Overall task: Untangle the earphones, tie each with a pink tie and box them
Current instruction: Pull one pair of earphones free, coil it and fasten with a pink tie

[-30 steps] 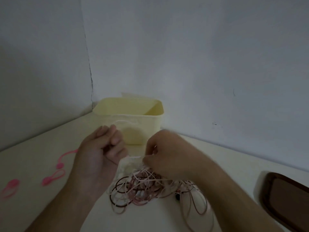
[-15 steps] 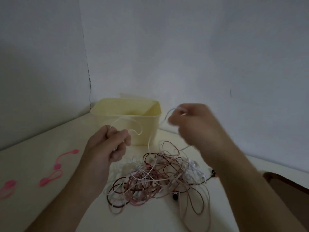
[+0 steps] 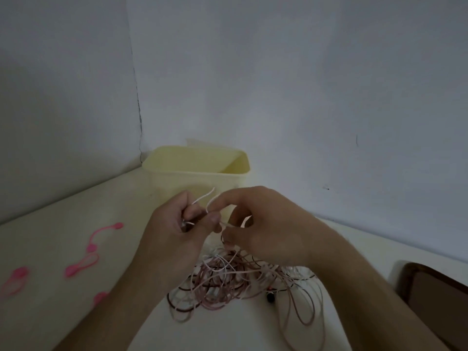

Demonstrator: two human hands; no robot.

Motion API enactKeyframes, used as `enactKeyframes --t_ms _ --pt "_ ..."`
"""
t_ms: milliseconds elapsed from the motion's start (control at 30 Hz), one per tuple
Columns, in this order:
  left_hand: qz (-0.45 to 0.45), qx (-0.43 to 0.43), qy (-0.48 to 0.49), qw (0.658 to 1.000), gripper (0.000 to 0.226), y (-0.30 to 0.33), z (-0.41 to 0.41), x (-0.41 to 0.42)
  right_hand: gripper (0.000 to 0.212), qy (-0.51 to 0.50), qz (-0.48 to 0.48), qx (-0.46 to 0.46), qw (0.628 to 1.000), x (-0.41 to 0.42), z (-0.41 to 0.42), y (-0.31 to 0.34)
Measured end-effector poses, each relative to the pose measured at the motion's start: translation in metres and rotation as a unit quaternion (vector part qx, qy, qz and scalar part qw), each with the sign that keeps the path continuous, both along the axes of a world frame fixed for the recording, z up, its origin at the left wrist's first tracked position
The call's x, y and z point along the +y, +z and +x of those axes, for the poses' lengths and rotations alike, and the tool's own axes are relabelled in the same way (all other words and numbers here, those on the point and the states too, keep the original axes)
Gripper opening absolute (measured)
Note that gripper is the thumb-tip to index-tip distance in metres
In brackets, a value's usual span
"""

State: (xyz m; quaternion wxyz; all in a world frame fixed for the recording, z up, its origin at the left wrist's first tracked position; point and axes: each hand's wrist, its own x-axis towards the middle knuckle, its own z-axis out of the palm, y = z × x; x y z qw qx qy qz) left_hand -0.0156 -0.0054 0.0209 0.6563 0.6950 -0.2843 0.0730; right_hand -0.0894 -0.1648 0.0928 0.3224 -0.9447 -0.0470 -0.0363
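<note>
Box (image 3: 195, 178): pale yellow plastic, smooth, faintly translucent, matt sheen. Earphone cords (image 3: 222, 279): thin rubbery plastic sheathing, smooth; white, pink and dark brown strands. Pink ties (image 3: 81, 264): soft-looking silicone or rubber, smooth, matt. Worktop (image 3: 63, 224): cream, smooth, low sheen. Tray (image 3: 435, 295) at right edge: dark brown, wood-like, smooth rim. Walls (image 3: 304, 84): painted, matt, slightly scuffed.

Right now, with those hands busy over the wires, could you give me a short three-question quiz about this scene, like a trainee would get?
1. True or false: the pink ties lie inside the yellow box.
2. Which hands pinch the white cable? A left only, B right only, C both.
3. Fill in: the tangled earphones lie on the ____.

Key: 1 false, they lie on the table. 2 C, left hand and right hand. 3 table.
</note>
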Motion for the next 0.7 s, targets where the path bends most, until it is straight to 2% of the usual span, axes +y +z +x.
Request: enactKeyframes --t_ms 67,167,267,367,467,567,633,700 --pt "-0.034 0.033 0.013 0.999 0.047 0.001 0.004 0.003 0.043 -0.023 0.003 -0.023 0.999 -0.006 -0.002 0.002" --pt "-0.084 0.079 0.087 0.990 0.037 -0.001 0.019 0.011 0.043 -0.058 -0.001 -0.066 0.996 -0.023 -0.009 0.013" --pt "-0.076 0.070 0.209 0.973 0.034 -0.008 0.031 0.015 0.040 -0.124 -0.005 -0.115 0.986 -0.041 -0.014 0.022" --pt "-0.061 0.056 0.274 0.958 0.023 -0.013 0.035 0.015 0.047 -0.181 0.009 -0.162 0.970 -0.054 -0.017 0.025" --pt "-0.090 0.079 0.278 0.953 0.014 -0.017 0.038 0.016 0.049 -0.232 -0.030 -0.202 0.951 -0.061 -0.014 0.023" --pt "-0.155 0.110 0.234 0.953 0.013 -0.014 0.036 0.017 0.026 -0.311 -0.046 -0.227 0.922 -0.065 -0.008 0.013" --pt "-0.175 0.123 0.201 0.956 0.024 -0.011 0.033 0.017 0.020 -0.313 0.006 -0.208 0.927 -0.064 -0.007 0.012" --pt "-0.181 0.128 0.166 0.961 0.036 -0.009 0.033 0.016 0.019 -0.259 0.144 -0.192 0.936 -0.059 -0.010 0.016"
